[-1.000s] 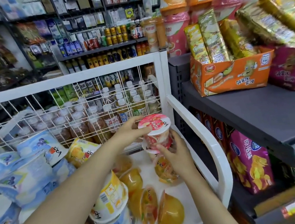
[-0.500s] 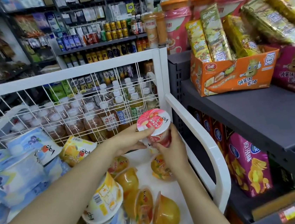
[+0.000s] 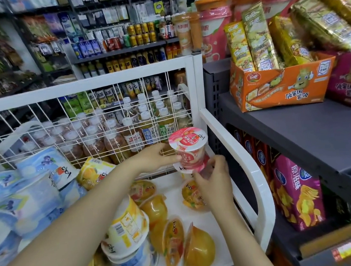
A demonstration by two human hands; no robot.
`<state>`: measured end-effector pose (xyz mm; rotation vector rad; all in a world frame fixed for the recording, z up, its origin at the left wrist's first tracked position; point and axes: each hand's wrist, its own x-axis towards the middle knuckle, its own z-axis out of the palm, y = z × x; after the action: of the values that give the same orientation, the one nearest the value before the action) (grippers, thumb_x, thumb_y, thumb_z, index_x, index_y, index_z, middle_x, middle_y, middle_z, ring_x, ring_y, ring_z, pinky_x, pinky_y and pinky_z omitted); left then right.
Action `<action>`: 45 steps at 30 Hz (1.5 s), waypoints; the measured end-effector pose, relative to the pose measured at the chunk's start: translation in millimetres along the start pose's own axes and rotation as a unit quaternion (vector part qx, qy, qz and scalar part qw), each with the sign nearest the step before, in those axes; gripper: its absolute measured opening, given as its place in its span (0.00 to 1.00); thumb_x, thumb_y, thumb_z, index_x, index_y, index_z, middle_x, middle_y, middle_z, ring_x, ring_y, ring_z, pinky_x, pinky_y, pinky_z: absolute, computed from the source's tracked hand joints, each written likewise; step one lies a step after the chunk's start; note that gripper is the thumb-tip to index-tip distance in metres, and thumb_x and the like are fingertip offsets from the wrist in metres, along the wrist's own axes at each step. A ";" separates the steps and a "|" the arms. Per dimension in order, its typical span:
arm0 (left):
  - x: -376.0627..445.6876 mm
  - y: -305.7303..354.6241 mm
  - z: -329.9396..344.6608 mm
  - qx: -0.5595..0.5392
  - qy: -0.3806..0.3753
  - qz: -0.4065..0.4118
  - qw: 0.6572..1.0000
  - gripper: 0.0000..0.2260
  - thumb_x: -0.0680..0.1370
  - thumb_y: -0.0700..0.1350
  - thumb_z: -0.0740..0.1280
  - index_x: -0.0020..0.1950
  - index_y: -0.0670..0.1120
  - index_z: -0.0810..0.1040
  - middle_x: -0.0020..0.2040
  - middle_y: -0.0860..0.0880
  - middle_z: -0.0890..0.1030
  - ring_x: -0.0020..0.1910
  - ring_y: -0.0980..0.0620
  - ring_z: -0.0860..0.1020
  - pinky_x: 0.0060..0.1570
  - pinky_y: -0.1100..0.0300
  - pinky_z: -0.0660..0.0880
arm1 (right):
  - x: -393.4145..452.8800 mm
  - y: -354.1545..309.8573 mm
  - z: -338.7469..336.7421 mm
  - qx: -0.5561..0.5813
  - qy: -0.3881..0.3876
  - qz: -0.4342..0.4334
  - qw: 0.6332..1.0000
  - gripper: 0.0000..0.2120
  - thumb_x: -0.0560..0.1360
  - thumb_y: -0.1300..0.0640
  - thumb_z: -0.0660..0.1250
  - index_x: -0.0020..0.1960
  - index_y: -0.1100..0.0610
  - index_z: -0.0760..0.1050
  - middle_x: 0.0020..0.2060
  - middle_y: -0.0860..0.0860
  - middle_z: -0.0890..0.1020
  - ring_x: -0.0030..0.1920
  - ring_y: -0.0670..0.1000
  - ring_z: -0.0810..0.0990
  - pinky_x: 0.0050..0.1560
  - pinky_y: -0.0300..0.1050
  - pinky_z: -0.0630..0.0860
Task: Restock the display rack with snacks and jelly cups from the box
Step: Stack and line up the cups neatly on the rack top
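Observation:
A pink-lidded jelly cup (image 3: 190,145) stands upright on top of another pink cup in the far right corner of the white display rack (image 3: 233,148). My left hand (image 3: 155,158) grips the top cup's left side. My right hand (image 3: 214,182) wraps around the lower cup from the front right. Orange jelly cups (image 3: 196,248) lie on their sides on the rack's white floor. Yellow and blue cups (image 3: 127,232) are stacked at the near left. The box is not in view.
A wire grille (image 3: 103,119) closes the rack's back, with bottled drinks behind it. Right of the rack, a grey shelf (image 3: 301,136) carries an orange snack carton (image 3: 278,86) and a purple one. Chip bags (image 3: 297,193) hang below.
The stacked pink cups have shifted slightly toward the rack's right corner with both hands on them. My right hand has slid a little lower.

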<state>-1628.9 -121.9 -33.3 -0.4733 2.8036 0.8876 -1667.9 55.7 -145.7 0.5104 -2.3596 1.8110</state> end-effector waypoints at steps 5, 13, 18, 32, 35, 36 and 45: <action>-34.4 1.8 -21.3 -0.004 0.063 0.057 0.996 0.20 0.77 0.62 0.66 0.65 0.55 0.75 0.56 0.53 0.80 0.49 0.56 0.79 0.46 0.59 0.77 | -13.7 6.5 1.2 -0.069 -0.141 -0.022 0.987 0.18 0.65 0.45 0.76 0.50 0.49 0.73 0.50 0.44 0.76 0.51 0.43 0.77 0.46 0.38 0.76; -75.4 -33.4 -9.3 0.083 0.188 0.045 0.978 0.13 0.78 0.60 0.66 0.56 0.56 0.81 0.49 0.55 0.81 0.50 0.54 0.78 0.50 0.51 0.78 | -16.9 13.2 3.3 -0.170 -0.198 -0.070 0.963 0.16 0.68 0.51 0.78 0.53 0.55 0.82 0.60 0.50 0.76 0.68 0.51 0.66 0.61 0.34 0.60; -96.4 -42.8 -4.5 0.031 0.229 0.073 0.970 0.11 0.79 0.57 0.66 0.56 0.55 0.82 0.48 0.57 0.81 0.46 0.59 0.78 0.44 0.59 0.74 | -28.0 8.5 -5.7 -0.172 -0.201 -0.080 0.961 0.14 0.68 0.54 0.78 0.51 0.53 0.81 0.65 0.51 0.74 0.70 0.54 0.65 0.69 0.46 0.65; -156.5 -69.4 11.0 -0.033 0.231 0.129 0.964 0.18 0.78 0.62 0.62 0.61 0.55 0.80 0.59 0.56 0.80 0.59 0.55 0.76 0.60 0.51 0.73 | -101.0 -103.3 1.3 -0.064 -0.252 -0.103 0.960 0.24 0.72 0.50 0.76 0.66 0.50 0.76 0.58 0.38 0.77 0.60 0.37 0.73 0.55 0.23 0.66; -165.8 -83.4 18.3 -0.058 0.228 0.142 0.962 0.21 0.78 0.63 0.62 0.66 0.54 0.77 0.64 0.54 0.77 0.66 0.54 0.72 0.64 0.56 0.68 | -117.3 -107.0 25.1 -0.040 -0.268 -0.082 0.959 0.32 0.69 0.49 0.79 0.69 0.51 0.71 0.59 0.40 0.77 0.60 0.38 0.74 0.57 0.26 0.69; -168.8 -87.1 20.0 -0.065 0.231 0.146 0.960 0.19 0.79 0.60 0.63 0.67 0.54 0.76 0.66 0.53 0.75 0.68 0.54 0.70 0.64 0.57 0.65 | -122.4 -107.2 32.1 -0.031 -0.267 -0.073 0.960 0.34 0.68 0.47 0.79 0.70 0.51 0.71 0.60 0.40 0.77 0.60 0.39 0.75 0.59 0.31 0.72; -182.9 -91.5 16.9 -0.058 0.245 0.108 0.962 0.25 0.78 0.49 0.68 0.75 0.54 0.68 0.73 0.49 0.68 0.72 0.50 0.67 0.67 0.55 0.65 | -121.0 -110.4 49.9 0.015 -0.237 -0.040 0.971 0.28 0.70 0.55 0.79 0.67 0.51 0.73 0.55 0.41 0.79 0.57 0.46 0.79 0.56 0.46 0.80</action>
<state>-1425.0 -137.3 -50.4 -0.4619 3.3169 1.1170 -1512.2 6.0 -94.6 1.1391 -2.5460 1.8539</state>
